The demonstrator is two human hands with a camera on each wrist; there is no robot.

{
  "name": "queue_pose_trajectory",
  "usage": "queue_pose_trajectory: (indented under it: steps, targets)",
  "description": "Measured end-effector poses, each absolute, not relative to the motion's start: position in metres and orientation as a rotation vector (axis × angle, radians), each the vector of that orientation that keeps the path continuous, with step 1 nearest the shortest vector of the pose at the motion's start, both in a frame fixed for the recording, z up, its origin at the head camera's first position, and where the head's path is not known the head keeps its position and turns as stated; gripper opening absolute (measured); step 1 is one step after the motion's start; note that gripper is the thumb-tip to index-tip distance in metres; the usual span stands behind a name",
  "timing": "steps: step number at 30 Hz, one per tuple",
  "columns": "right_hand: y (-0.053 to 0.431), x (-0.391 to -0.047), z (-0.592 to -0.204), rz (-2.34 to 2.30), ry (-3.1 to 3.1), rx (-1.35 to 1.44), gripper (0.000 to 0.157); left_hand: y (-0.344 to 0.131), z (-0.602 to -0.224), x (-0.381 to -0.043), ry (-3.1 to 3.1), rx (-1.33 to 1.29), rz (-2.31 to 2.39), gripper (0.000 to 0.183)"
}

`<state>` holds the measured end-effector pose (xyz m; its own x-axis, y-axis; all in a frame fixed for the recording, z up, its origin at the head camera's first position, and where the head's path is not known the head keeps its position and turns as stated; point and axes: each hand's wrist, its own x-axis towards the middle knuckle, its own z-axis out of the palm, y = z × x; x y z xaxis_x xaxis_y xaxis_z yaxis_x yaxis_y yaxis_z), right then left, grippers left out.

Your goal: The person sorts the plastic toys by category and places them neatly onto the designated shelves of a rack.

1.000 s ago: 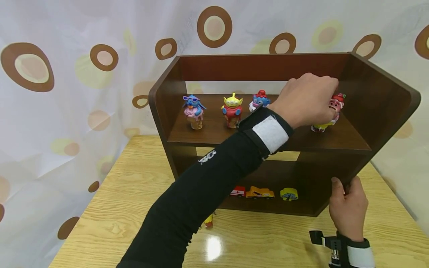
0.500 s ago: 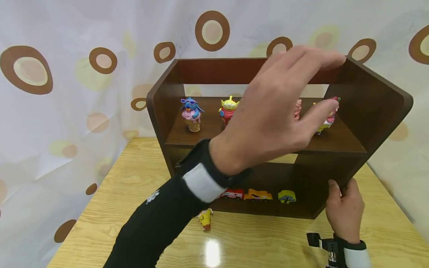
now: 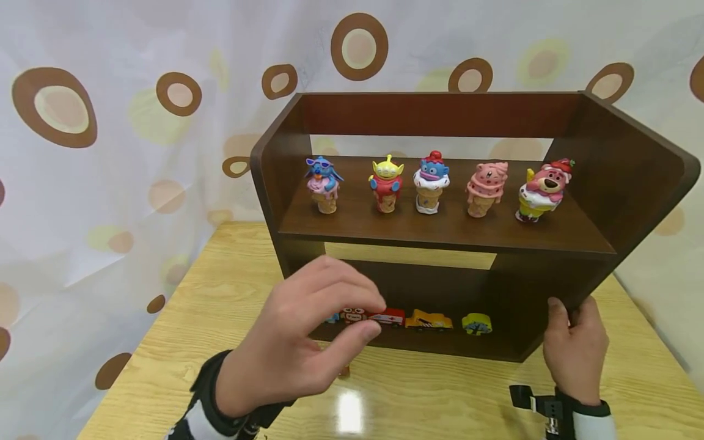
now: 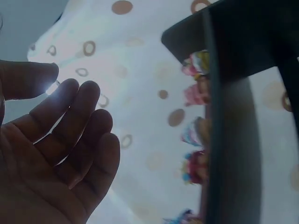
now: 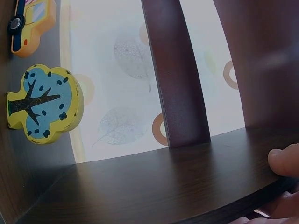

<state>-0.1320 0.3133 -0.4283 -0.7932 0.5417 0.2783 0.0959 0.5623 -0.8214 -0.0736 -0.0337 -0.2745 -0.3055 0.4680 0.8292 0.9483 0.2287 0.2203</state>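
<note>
A dark brown wooden shelf unit (image 3: 627, 183) stands on a light wooden table (image 3: 440, 397). On its upper board stands a row of several ice-cream-cone figurines, from a blue one (image 3: 323, 183) at the left to a pink bear (image 3: 541, 189) at the right. My left hand (image 3: 368, 318) hovers in front of the lower board, fingers relaxed, holding nothing; the left wrist view shows its bare palm (image 4: 70, 126). My right hand (image 3: 572, 330) grips the lower front corner of the shelf's right side panel, thumb (image 5: 285, 161) on the wood.
The lower board carries a red ambulance (image 3: 387, 316), a yellow car (image 3: 429, 319) and a yellow-and-blue tree block (image 3: 476, 322) (image 5: 44, 105). A small figure (image 3: 344, 370) lies on the table, mostly hidden behind my left hand. A circle-patterned curtain (image 3: 110, 153) hangs behind.
My left hand has let go of the pink bear figurine on the upper board and drawn back and down to the front of the lower board. The right hand has kept its grip.
</note>
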Motion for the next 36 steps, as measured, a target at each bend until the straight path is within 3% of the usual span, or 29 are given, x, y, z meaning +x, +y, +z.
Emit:
queue_pose_trajectory:
  steps: [7, 11, 18, 25, 36]
  targets:
    - [0.314, -0.131, -0.431, 1.132, -2.279, -0.523, 0.041, -0.053, -0.339, -0.076, -2.251, -1.060, -1.078, 0.021]
    - [0.314, -0.132, -0.431, 1.135, -2.300, -0.554, 0.042, -0.057, -0.383, -0.082, -2.599, -0.851, -0.779, 0.020]
    - [0.312, -0.132, -0.429, 1.133, -2.281, -0.540, 0.042, -0.062, -0.440, -0.099, -2.881, -0.699, -0.347, 0.035]
    - [0.314, -0.129, -0.431, 1.127, -2.281, -0.537, 0.040, -0.062, -0.465, -0.107, -2.947, -0.673, -0.306, 0.042]
    - [0.314, -0.129, -0.429, 1.118, -2.271, -0.517, 0.038, -0.062, -0.484, -0.113, -2.918, -0.594, -0.512, 0.034]
